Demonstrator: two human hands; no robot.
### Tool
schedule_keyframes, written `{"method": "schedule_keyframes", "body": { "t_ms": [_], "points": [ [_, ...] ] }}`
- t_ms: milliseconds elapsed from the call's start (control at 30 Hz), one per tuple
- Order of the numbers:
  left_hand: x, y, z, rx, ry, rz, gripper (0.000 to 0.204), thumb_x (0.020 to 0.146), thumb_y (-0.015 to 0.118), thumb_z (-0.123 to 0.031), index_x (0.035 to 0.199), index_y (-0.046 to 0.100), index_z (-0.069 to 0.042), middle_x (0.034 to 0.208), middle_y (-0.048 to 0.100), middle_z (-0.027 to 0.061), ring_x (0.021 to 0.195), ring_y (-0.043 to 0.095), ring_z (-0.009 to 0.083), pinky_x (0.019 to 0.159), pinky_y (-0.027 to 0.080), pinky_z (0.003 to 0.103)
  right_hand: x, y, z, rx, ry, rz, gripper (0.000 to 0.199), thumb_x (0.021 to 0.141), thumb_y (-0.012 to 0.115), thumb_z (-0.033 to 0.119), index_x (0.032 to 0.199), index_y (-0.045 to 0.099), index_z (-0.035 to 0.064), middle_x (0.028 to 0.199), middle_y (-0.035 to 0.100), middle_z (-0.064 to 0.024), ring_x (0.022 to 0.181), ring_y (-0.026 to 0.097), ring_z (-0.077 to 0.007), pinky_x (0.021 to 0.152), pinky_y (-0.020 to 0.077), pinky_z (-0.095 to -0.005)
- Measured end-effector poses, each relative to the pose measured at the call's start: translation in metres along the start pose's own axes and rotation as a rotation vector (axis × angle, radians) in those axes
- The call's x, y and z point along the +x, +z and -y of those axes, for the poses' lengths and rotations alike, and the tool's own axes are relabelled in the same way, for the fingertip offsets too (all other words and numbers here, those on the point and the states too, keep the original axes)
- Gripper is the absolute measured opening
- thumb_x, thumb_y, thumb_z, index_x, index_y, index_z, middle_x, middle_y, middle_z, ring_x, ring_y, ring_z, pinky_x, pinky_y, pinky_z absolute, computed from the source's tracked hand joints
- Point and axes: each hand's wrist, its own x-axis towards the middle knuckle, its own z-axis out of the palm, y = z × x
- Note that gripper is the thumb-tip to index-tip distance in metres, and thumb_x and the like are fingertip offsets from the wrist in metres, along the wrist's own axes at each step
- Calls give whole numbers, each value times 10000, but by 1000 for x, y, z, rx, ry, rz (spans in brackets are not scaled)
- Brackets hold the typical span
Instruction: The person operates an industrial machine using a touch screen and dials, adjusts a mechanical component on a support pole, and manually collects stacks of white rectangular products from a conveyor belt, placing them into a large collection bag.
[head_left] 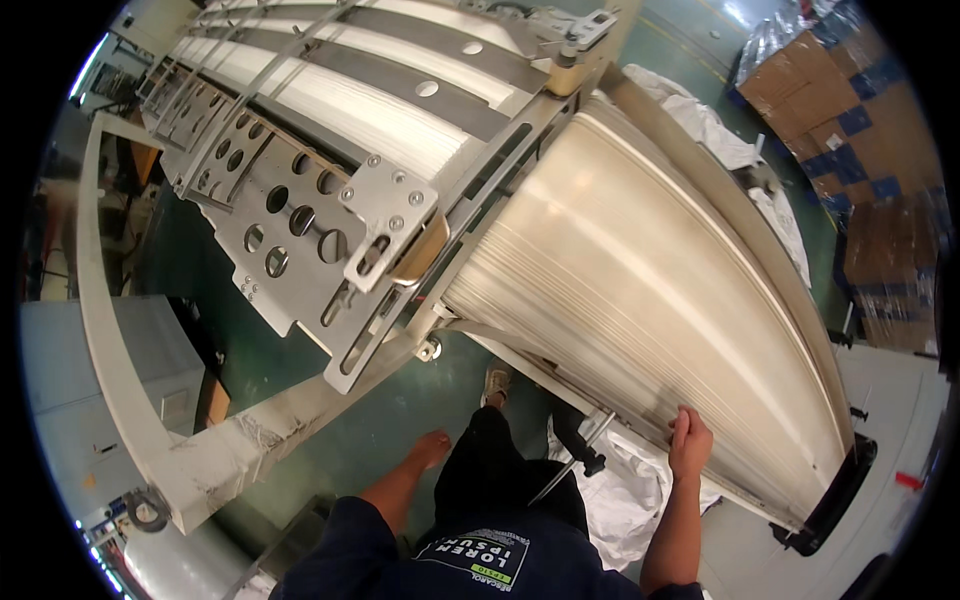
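A large stack of thin cream-white sheets (640, 265), its many edges showing as fine lines, lies on a sloping frame to my right. Over the near edge of this stack is my right hand (690, 442), its fingers bent and close together. Whether a sheet is between them cannot be made out, nor whether the hand touches the stack. My left hand (431, 449) hangs low beside my leg, loosely closed, with nothing seen in it. A clamp with a black handle (580, 445) sits on the frame's near edge, left of my right hand.
A metal rack with perforated plates (290, 215) holds more white sheets at the upper left. Its beige tubular frame (255, 430) bends around on my left. Wrapped cardboard boxes (835, 110) stand far right. White plastic sheeting (630, 490) lies under the stack's near side.
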Motion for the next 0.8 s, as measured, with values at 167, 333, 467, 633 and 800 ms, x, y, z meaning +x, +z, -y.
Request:
{"method": "schedule_keyframes", "body": {
  "t_ms": [167, 333, 467, 633, 800],
  "points": [
    [-5, -3, 16, 4, -248, 132, 299, 980, 571, -328, 1168, 696, -131, 1234, 675, 168, 1140, 638, 395, 942, 521, 474, 10, 1, 0, 144, 66, -8, 309, 1011, 577, 228, 1153, 696, -19, 811, 714, -98, 654, 642, -132, 587, 525, -289],
    [2, 8, 21, 143, -215, 217, 301, 974, 590, -322, 1182, 715, -145, 1253, 690, 135, 1151, 644, 391, 958, 525, 468, 5, 7, -7, 174, 12, -29, 284, 1022, 548, 187, 1171, 671, -21, 880, 672, -67, 679, 586, -86, 552, 506, -242],
    [9, 22, 15, 52, -188, 157, 302, 964, 602, -314, 1178, 714, -132, 1227, 698, 153, 1145, 653, 384, 953, 529, 474, 2, 5, 7, 149, 92, -16, 309, 1031, 527, 198, 1162, 671, -44, 846, 685, -98, 710, 615, -144, 671, 506, -287],
    [18, 32, 13, 37, -190, 131, 315, 947, 625, -326, 1164, 712, -115, 1231, 697, 158, 1139, 658, 388, 938, 531, 468, 1, 5, 0, 186, 87, -25, 321, 1032, 532, 208, 1184, 661, -44, 869, 685, -99, 734, 609, -149, 687, 506, -295],
    [9, 28, 23, -22, -206, 118, 307, 950, 619, -325, 1144, 711, -106, 1190, 713, 160, 1128, 658, 396, 927, 534, 465, 2, 5, -15, 144, 11, -18, 304, 1015, 537, 166, 1203, 659, -40, 910, 696, -105, 785, 627, -165, 719, 532, -314]
  ]
}}
